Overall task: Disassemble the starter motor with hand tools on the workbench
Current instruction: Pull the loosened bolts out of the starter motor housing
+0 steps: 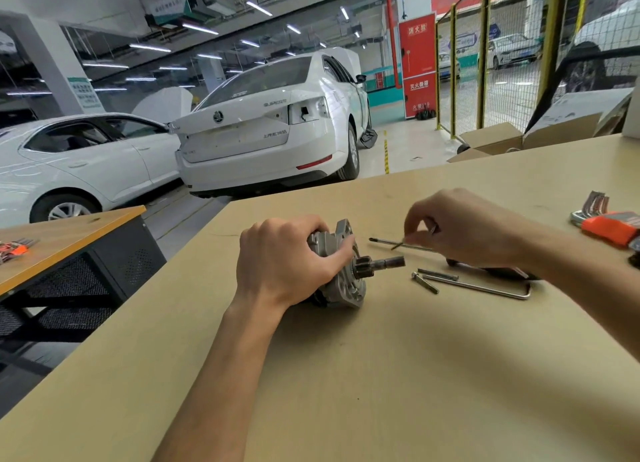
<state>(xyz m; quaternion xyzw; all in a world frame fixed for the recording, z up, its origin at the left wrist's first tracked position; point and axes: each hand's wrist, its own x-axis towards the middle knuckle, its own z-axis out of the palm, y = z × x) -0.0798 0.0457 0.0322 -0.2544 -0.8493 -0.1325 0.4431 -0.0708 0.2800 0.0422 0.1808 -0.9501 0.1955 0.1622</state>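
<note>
The starter motor (341,267) lies on its side on the wooden workbench (381,375), its pinion gear and shaft (384,263) pointing right. My left hand (280,264) grips the motor body from above, thumb against the aluminium end housing. My right hand (464,227) hovers just right of the shaft and pinches a small thin piece at its fingertips, over a long screwdriver (391,242) lying on the bench; the screwdriver's handle is mostly hidden under the hand. A long L-shaped hex key (485,288) and two loose bolts (429,279) lie in front of the right hand.
A hex key set in an orange holder (609,219) sits at the right edge. Cardboard boxes (512,139) stand at the bench's far right corner. A second bench (69,239) with another orange key set is to the left; white cars are parked beyond.
</note>
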